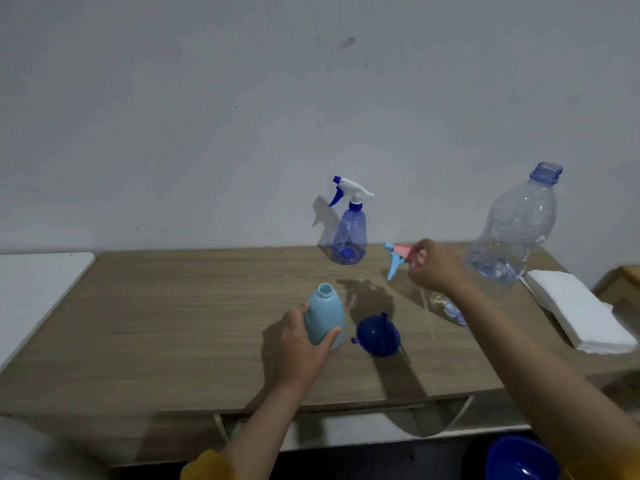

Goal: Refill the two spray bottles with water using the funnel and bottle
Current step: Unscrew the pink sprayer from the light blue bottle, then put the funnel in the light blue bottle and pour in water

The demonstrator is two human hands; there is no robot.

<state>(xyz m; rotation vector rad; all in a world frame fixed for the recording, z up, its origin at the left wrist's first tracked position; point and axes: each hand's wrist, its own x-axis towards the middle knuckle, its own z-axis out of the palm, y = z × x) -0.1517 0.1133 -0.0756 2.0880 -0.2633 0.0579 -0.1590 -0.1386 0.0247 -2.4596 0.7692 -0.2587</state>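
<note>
**A:** Light blue spray bottle (325, 315) standing upright on the wooden table (173, 323), neck open, trigger head off. Left hand (304, 341) wrapped round its lower body, steadying it. Looks like the opening-up step, nothing poured so far.

**B:** Yep. Right hand (433, 268) up off the table, pinching the pink-and-blue sprayer head (401, 256), dip tube dangling below. Probably needs parking somewhere off to the side first.

**A:** Then grabbing the blue funnel (379, 336), lying on the table just beside the open bottle, spout pointing up and away. Needs flipping so the spout drops into that neck.

**B:** Water source: clear plastic bottle (516, 226), uncapped, far right, only a little water visible at the bottom. Might not stretch to both.

**A:** Second one, the translucent blue spray bottle (349, 237), back near the wall, trigger head on, untouched. Stack of white napkins (575, 306) at right, handy for spills.
</note>
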